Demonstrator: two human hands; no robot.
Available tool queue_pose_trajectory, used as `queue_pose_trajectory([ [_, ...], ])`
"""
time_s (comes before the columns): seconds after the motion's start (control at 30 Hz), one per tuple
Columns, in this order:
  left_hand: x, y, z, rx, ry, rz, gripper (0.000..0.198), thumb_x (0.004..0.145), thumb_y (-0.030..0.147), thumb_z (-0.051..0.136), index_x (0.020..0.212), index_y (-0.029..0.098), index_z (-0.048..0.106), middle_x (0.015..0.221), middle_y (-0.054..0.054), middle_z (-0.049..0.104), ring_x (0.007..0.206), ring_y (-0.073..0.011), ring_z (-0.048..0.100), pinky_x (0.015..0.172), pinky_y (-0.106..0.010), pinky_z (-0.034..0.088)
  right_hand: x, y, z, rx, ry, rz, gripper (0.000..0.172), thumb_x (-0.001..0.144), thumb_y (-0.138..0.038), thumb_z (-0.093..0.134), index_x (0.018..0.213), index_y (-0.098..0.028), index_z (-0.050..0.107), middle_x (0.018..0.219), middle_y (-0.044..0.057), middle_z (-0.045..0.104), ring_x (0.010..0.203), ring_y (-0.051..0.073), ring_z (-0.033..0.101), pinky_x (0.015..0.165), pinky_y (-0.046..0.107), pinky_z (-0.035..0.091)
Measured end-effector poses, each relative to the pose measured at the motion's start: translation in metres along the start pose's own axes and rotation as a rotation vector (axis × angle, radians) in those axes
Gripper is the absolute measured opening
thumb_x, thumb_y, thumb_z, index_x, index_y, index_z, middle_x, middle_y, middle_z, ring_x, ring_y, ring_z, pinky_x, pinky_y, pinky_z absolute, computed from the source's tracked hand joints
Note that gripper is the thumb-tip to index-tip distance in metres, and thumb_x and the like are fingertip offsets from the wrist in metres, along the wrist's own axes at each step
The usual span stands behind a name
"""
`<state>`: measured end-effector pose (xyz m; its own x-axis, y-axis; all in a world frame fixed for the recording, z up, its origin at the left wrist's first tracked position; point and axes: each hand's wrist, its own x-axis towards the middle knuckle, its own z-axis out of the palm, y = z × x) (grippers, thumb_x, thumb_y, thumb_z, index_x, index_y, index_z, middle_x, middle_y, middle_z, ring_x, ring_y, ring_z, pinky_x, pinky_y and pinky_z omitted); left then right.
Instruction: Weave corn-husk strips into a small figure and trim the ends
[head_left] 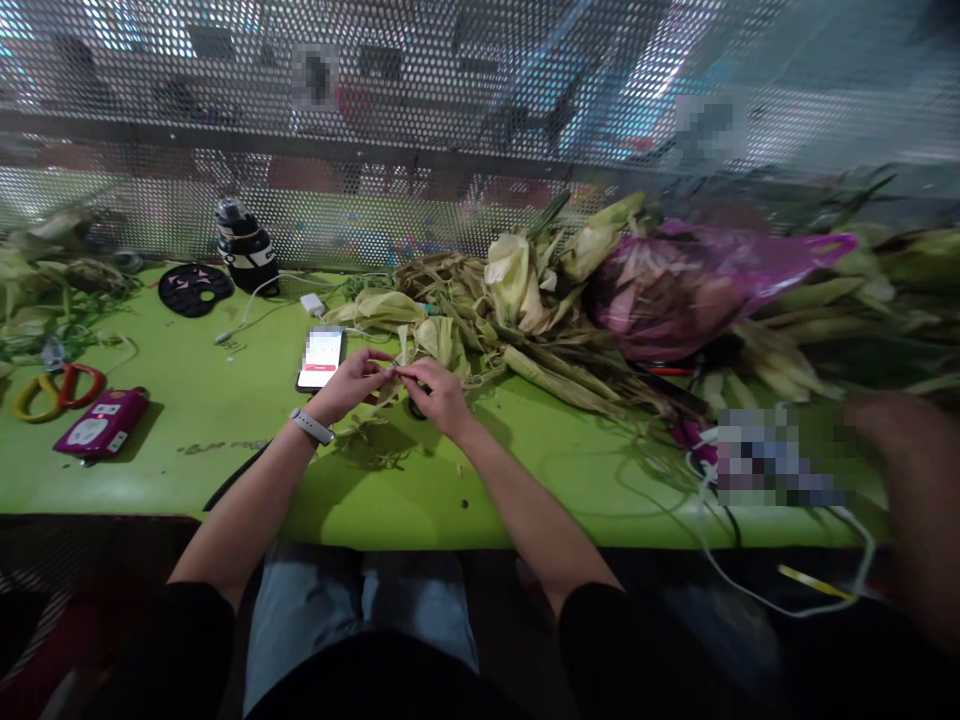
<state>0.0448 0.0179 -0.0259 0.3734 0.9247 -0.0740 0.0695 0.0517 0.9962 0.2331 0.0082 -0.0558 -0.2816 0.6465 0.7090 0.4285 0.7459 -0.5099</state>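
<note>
Above the green table, my left hand (352,385) and my right hand (437,398) meet fingertip to fingertip. Both are closed in a pinch on a thin, pale strip of corn husk (386,400), mostly covered by the fingers. Just beyond them lie pale corn husks (442,342). A lit phone (320,357) rests beside my left hand, with a white cable near its top. Under my hands are loose husk scraps (371,440). Something small and dark, partly hidden by my right hand, I cannot make out.
Dried husks (555,375) and a pink plastic bag (675,290) cover the back right. To the left are scissors (56,390), a purple box-shaped device (101,425) and a black bottle (247,255). Another person's blurred arm (919,500) reaches in at right. Perforated metal mesh (450,130) stands behind.
</note>
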Motion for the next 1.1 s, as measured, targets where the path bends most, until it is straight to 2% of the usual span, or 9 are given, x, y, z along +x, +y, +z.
queue_pose_trajectory([
  [0.13,0.001,-0.002,-0.002,-0.085,-0.061,-0.182,0.036,0.081,0.042,0.071,0.102,0.014,0.061,0.085,-0.005,0.067,0.072,-0.0135,0.066,0.059,-0.025,0.054,-0.001,0.001,0.001,-0.047,0.006,-0.013,0.025,0.097,-0.030,0.048,0.106,-0.020,0.069,0.096,0.009,0.069,0.091,0.020,0.065,0.083,0.036,0.054],
  [0.23,0.001,-0.004,-0.004,-0.104,-0.114,-0.216,0.036,0.081,0.047,0.070,0.091,0.013,0.063,0.081,-0.005,0.067,0.073,-0.0137,0.067,0.059,-0.023,0.052,-0.002,-0.001,0.001,-0.065,0.015,-0.016,0.026,0.097,-0.030,0.047,0.107,-0.020,0.069,0.096,0.009,0.068,0.091,0.020,0.064,0.082,0.035,0.055],
  [0.4,0.000,-0.005,0.001,-0.038,-0.072,-0.098,0.036,0.082,0.050,0.068,0.087,0.016,0.059,0.076,0.000,0.063,0.068,-0.0112,0.066,0.054,-0.019,0.048,-0.002,-0.001,0.001,-0.100,0.039,-0.025,0.024,0.097,-0.029,0.048,0.106,-0.020,0.069,0.095,0.009,0.069,0.090,0.019,0.065,0.083,0.035,0.054],
  [0.53,0.000,-0.004,0.007,-0.013,-0.065,-0.019,0.035,0.085,0.049,0.064,0.090,0.016,0.057,0.078,-0.001,0.061,0.066,-0.0112,0.065,0.049,-0.018,0.046,-0.003,0.002,0.001,-0.080,0.048,-0.022,0.024,0.096,-0.028,0.050,0.105,-0.019,0.070,0.094,0.010,0.069,0.090,0.020,0.064,0.083,0.036,0.054],
  [0.7,-0.002,-0.003,0.006,-0.011,-0.107,-0.050,0.033,0.087,0.049,0.060,0.094,0.017,0.055,0.089,-0.003,0.061,0.075,-0.0145,0.068,0.053,-0.021,0.052,-0.005,0.006,0.001,-0.033,0.012,0.005,0.027,0.095,-0.029,0.051,0.110,-0.022,0.072,0.096,0.009,0.067,0.090,0.020,0.064,0.082,0.037,0.054],
  [0.9,-0.003,-0.003,0.005,-0.017,-0.084,0.000,0.028,0.088,0.043,0.059,0.093,0.016,0.054,0.087,-0.003,0.060,0.072,-0.0128,0.066,0.051,-0.019,0.048,-0.006,0.002,0.000,-0.079,0.020,0.029,0.030,0.093,-0.028,0.051,0.115,-0.023,0.072,0.095,0.008,0.066,0.090,0.020,0.063,0.083,0.035,0.054],
  [1.1,0.002,-0.006,0.005,0.232,-0.015,0.166,0.018,0.089,0.034,0.057,0.090,0.015,0.058,0.079,-0.002,0.058,0.065,-0.0100,0.056,0.054,-0.022,0.045,-0.005,0.003,-0.001,-0.096,0.017,-0.012,0.032,0.093,-0.027,0.051,0.117,-0.020,0.071,0.095,0.009,0.065,0.089,0.019,0.062,0.080,0.034,0.054],
])
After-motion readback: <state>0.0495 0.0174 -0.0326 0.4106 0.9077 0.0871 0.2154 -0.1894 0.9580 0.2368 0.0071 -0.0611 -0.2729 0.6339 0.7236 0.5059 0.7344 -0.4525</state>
